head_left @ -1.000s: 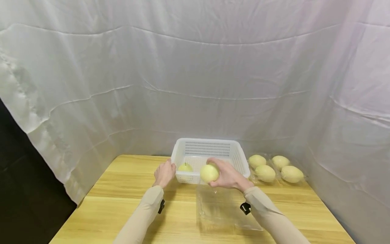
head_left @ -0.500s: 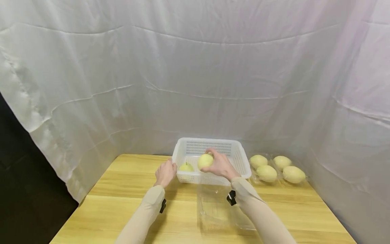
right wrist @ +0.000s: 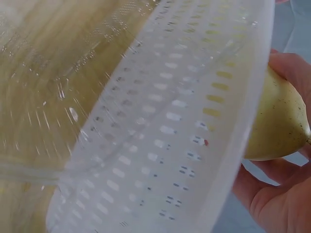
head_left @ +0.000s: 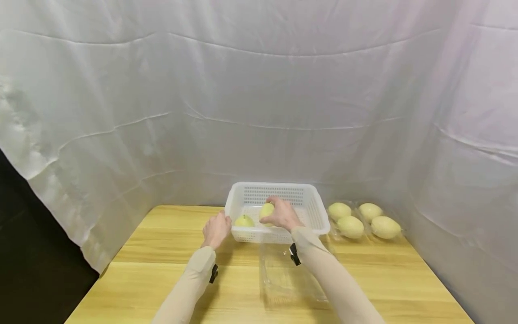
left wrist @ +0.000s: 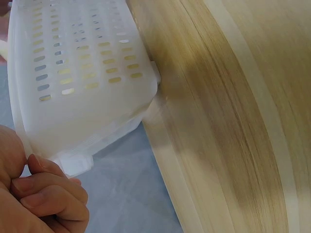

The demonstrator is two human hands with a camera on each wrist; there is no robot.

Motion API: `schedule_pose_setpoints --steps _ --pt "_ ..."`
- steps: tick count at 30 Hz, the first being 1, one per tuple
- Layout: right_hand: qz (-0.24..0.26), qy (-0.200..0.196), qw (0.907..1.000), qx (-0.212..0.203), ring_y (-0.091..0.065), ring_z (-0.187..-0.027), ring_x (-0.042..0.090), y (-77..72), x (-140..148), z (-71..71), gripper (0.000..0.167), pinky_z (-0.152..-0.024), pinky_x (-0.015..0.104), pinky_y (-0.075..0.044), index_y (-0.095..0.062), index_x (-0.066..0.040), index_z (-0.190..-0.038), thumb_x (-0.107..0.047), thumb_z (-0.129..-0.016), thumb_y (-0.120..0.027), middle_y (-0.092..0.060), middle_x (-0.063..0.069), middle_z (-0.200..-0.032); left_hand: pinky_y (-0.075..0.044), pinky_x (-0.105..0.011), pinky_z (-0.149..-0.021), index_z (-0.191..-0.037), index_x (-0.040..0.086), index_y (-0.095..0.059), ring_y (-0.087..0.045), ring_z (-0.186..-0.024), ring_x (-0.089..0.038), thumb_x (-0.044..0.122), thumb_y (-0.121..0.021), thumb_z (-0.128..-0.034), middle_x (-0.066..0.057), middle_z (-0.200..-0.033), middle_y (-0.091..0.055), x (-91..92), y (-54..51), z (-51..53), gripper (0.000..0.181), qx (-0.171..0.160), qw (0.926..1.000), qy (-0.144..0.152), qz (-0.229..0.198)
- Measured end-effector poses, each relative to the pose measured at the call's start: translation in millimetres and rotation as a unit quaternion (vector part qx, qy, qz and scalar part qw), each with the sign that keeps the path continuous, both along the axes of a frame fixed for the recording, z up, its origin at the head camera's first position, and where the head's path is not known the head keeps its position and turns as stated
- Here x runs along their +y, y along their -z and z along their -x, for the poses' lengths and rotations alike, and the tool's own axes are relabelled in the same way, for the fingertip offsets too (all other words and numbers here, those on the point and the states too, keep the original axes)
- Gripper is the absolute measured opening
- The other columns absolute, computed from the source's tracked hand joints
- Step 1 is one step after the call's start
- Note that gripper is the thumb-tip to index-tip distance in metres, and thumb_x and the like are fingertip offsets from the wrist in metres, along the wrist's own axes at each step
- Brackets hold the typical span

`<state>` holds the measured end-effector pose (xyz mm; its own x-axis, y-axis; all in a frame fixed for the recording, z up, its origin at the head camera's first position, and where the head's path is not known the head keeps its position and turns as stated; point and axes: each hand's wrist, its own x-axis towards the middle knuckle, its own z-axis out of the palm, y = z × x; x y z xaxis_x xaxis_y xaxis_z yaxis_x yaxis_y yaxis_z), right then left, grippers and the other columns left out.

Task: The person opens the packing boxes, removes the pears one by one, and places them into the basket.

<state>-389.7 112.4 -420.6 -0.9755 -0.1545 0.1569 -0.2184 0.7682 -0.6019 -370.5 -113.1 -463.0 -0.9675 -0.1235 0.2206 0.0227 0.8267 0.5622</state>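
A white perforated plastic basket (head_left: 275,191) stands at the back of the table. My left hand (head_left: 216,229) grips its left rim, thumb and curled fingers at the edge in the left wrist view. Inside the basket, my right hand (head_left: 285,215) holds a yellow pear (right wrist: 279,121) between thumb and fingers, just behind the front wall. Part of that pear is hidden by the basket wall in the right wrist view. Another yellow pear (head_left: 244,221), its stem up, lies in the basket's front left corner.
A clear plastic container (head_left: 283,279) sits on the wooden table (head_left: 162,270) before the basket, partly under my right forearm. To the basket's right, several pale yellow fruits (head_left: 350,227) rest in clear plastic packaging. Grey-white curtains (head_left: 259,135) hang behind and beside the table.
My right hand has carried the pear forward and slightly left, from above the basket's front rim down into the basket. The left hand has kept its grip on the rim.
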Motion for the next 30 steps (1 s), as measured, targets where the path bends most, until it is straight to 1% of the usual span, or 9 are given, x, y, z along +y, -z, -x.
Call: schedule_pose_setpoints --steps 4,7,10,13,15,17,22,24,30 --pt "-0.002 0.009 0.9999 -0.01 -0.06 -0.084 0.02 5.6 -7 3.7 0.075 -0.072 0.033 -0.053 -0.058 -0.013 -0.13 -0.028 -0.064 -0.089 -0.067 0.007 -0.102 -0.047 -0.04 -0.057 -0.112 0.003 -0.061 -0.061 -0.071 -0.028 0.026 -0.049 -0.0991 -0.016 -0.09 -0.067 -4.3 0.5 -0.8 0.029 0.0 1.0 -0.003 0.006" --pt "0.006 0.014 0.9998 -0.016 -0.06 -0.086 0.02 8.9 -12 6.8 0.075 -0.077 0.035 -0.054 -0.059 -0.014 -0.13 -0.027 -0.063 -0.09 -0.067 0.007 -0.104 -0.047 -0.04 -0.057 -0.112 0.003 -0.061 -0.061 -0.071 -0.028 0.026 -0.049 -0.0989 -0.016 -0.09 -0.067 -6.8 0.4 -1.5 0.029 0.002 1.0 -0.002 0.006" --pt "0.019 0.008 0.9995 -0.023 -0.059 -0.087 0.02 13.2 -17 10.3 0.075 -0.081 0.037 -0.053 -0.06 -0.012 -0.13 -0.024 -0.062 -0.091 -0.067 0.008 -0.107 -0.046 -0.039 -0.055 -0.111 0.002 -0.061 -0.06 -0.069 -0.027 0.025 -0.049 -0.0988 -0.016 -0.088 -0.066 -8.3 0.8 -2.3 0.028 0.006 0.9999 -0.003 0.008" --pt "0.032 -0.002 0.9989 -0.035 -0.06 -0.086 0.019 18.5 -23 12.8 0.076 -0.081 0.037 -0.053 -0.06 -0.008 -0.131 -0.022 -0.062 -0.091 -0.068 0.009 -0.108 -0.045 -0.038 -0.054 -0.111 0.003 -0.061 -0.059 -0.068 -0.026 0.025 -0.049 -0.0988 -0.015 -0.087 -0.067 -8.8 1.4 -3.4 0.028 0.009 0.9999 -0.006 0.01" --pt "0.037 -0.005 0.9985 -0.04 -0.061 -0.086 0.021 21.6 -26 13.4 0.077 -0.082 0.038 -0.054 -0.059 -0.007 -0.13 -0.021 -0.062 -0.091 -0.067 0.01 -0.108 -0.045 -0.037 -0.053 -0.114 0.002 -0.061 -0.059 -0.068 -0.026 0.024 -0.049 -0.0986 -0.015 -0.088 -0.067 -8.9 2.1 -3.7 0.029 0.01 0.9999 -0.008 0.011" --pt "0.035 0.002 0.9984 -0.045 -0.061 -0.091 0.024 24.8 -28 13.4 0.078 -0.085 0.042 -0.054 -0.059 -0.007 -0.13 -0.023 -0.061 -0.091 -0.066 0.012 -0.111 -0.045 -0.038 -0.053 -0.116 0.002 -0.061 -0.059 -0.068 -0.027 0.024 -0.049 -0.0985 -0.016 -0.09 -0.068 -8.4 2.4 -4.1 0.031 0.01 0.9999 -0.009 0.01" --pt "0.008 0.019 0.9987 -0.046 -0.06 -0.104 0.033 29.7 -29 13.6 0.076 -0.093 0.05 -0.051 -0.057 -0.009 -0.126 -0.027 -0.061 -0.092 -0.063 0.016 -0.115 -0.047 -0.04 -0.057 -0.121 0.002 -0.06 -0.061 -0.073 -0.029 0.024 -0.049 -0.0984 -0.018 -0.095 -0.068 -5.7 2.8 -3.2 0.033 0.004 0.9999 -0.008 0.008" --pt "-0.003 0.017 0.9985 -0.052 -0.061 -0.104 0.033 30.4 -29 14.3 0.074 -0.093 0.05 -0.051 -0.057 -0.009 -0.126 -0.028 -0.063 -0.091 -0.064 0.015 -0.114 -0.048 -0.041 -0.057 -0.122 0.001 -0.059 -0.062 -0.073 -0.029 0.024 -0.049 -0.0985 -0.019 -0.096 -0.069 -4.7 2.8 -2.8 0.034 0.002 1.0 -0.005 0.008" --pt "-0.032 0.008 0.9967 -0.074 -0.059 -0.109 0.032 28.8 -27 18.5 0.071 -0.093 0.052 -0.048 -0.059 -0.012 -0.128 -0.031 -0.066 -0.088 -0.064 0.014 -0.122 -0.048 -0.041 -0.056 -0.122 0.002 -0.06 -0.063 -0.074 -0.03 0.024 -0.051 -0.098 -0.019 -0.099 -0.07 -2.9 2.8 -1.1 0.033 0.015 0.9998 -0.006 0.006"
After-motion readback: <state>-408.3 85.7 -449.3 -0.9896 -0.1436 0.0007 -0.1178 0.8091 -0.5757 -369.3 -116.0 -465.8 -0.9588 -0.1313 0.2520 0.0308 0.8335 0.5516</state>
